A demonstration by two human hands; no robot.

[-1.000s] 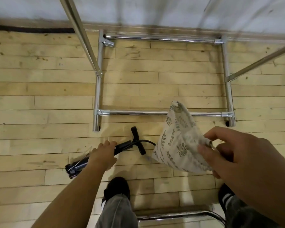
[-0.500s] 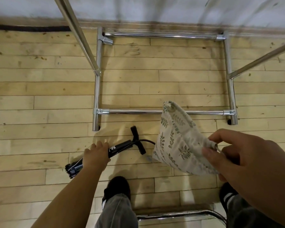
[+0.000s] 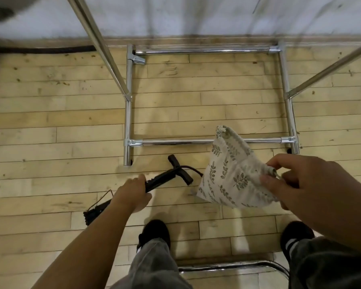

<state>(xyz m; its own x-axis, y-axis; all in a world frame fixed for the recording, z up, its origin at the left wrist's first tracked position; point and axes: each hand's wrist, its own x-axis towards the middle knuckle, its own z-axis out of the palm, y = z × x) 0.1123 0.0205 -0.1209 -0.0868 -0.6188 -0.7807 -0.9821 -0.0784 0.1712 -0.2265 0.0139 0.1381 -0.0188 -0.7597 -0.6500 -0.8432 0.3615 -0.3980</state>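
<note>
A black hand pump (image 3: 165, 178) lies on the wooden floor, its T-handle pointing away from me and its hose curling to the right. My left hand (image 3: 131, 195) is down on the pump's barrel with the fingers curled round it, hiding the middle of the barrel. The pump's foot end (image 3: 93, 212) shows to the left of my wrist. My right hand (image 3: 300, 184) pinches the gathered drawstring mouth of a pale cloth bag with a green leaf print (image 3: 227, 174), which hangs in the air to the right of the pump.
A chrome tube rack base (image 3: 196, 141) stands on the floor just beyond the pump, with slanting uprights (image 3: 100, 44) rising towards me. A wall and a black cable (image 3: 44, 50) run along the back. My two dark shoes (image 3: 154, 230) and another chrome tube (image 3: 227, 265) are below.
My left hand has settled on the pump barrel and its fingers have curled round it. The bag has swayed slightly left and back in my right hand.
</note>
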